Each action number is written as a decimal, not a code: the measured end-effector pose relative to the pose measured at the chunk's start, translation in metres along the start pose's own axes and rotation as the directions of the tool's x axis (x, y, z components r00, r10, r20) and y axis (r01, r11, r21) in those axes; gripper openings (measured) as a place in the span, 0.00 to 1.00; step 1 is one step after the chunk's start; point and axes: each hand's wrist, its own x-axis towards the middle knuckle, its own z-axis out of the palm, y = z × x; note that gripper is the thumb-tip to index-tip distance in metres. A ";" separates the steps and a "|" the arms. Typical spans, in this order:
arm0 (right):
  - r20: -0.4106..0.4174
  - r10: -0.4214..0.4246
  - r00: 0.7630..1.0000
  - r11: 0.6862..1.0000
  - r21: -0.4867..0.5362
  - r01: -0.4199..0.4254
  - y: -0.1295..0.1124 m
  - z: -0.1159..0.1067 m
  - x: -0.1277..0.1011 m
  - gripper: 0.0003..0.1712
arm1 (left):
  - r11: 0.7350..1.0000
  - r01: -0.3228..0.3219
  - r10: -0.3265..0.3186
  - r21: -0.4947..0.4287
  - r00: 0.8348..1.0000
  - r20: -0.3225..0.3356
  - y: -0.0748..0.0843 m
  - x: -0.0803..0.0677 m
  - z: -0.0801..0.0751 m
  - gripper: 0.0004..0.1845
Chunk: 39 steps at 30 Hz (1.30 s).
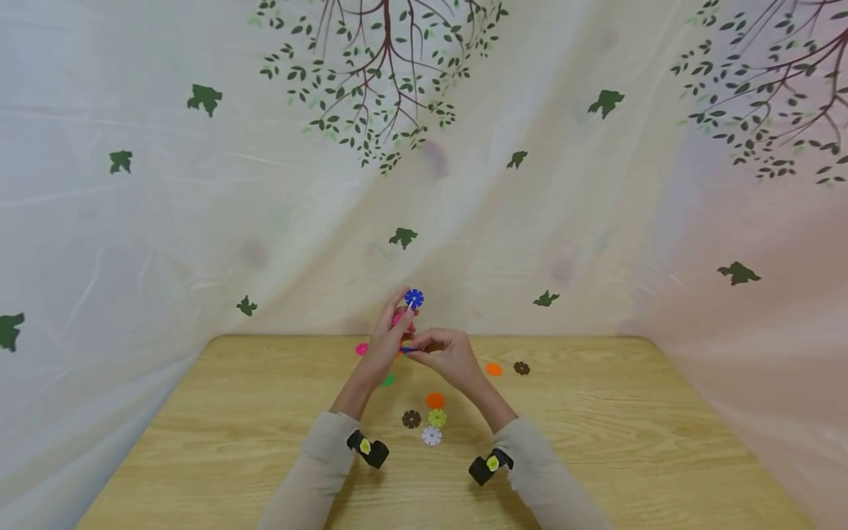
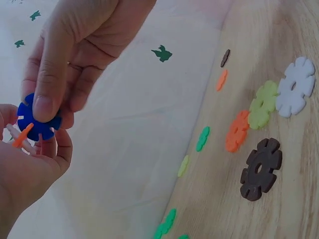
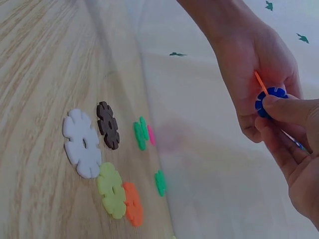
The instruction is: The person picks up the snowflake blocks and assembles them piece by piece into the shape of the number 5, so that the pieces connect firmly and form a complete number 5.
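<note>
My left hand [image 1: 397, 318] is raised above the far edge of the wooden table [image 1: 596, 442] and holds a small cluster of notched plastic discs: a blue one [image 1: 414, 298] on top, a pink one [image 1: 400, 319] below it and a thin orange piece [image 3: 259, 82]. My right hand [image 1: 420, 347] meets it from the right and pinches a second blue disc [image 2: 37, 122] between thumb and finger, against the cluster. In the right wrist view that blue disc [image 3: 266, 99] sits in the left palm.
Loose discs lie on the table below the hands: orange [image 1: 435, 400], brown [image 1: 411, 419], yellow-green [image 1: 437, 418], white [image 1: 432, 436]. Further back lie an orange one [image 1: 494, 369], a brown one [image 1: 522, 367], a pink one [image 1: 361, 349] and a green one [image 1: 388, 380]. A leaf-printed curtain [image 1: 199, 221] hangs behind.
</note>
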 end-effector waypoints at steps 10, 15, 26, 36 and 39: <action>0.065 0.126 0.990 0.992 0.003 -0.127 0.028 -0.006 0.006 0.05 | 0.999 -0.001 0.000 -0.047 1.000 -0.021 0.005 0.002 -0.001 0.26; 0.106 0.142 0.984 0.990 -0.031 -0.139 0.031 -0.009 0.007 0.07 | 0.998 0.010 -0.011 -0.064 1.000 -0.015 0.004 0.003 -0.003 0.26; 0.327 0.207 0.922 0.968 -0.203 -0.146 0.034 -0.024 0.010 0.13 | 0.994 0.022 -0.028 -0.105 0.998 -0.056 0.003 0.004 -0.014 0.23; 0.552 0.260 0.792 0.941 -0.327 -0.082 0.052 -0.037 0.000 0.10 | 0.997 0.037 -0.041 -0.071 0.998 -0.056 -0.001 0.003 -0.015 0.24; 0.569 0.290 0.769 0.929 -0.361 -0.083 0.060 -0.039 -0.004 0.11 | 0.996 0.041 -0.045 -0.081 0.998 -0.053 0.000 0.002 -0.014 0.24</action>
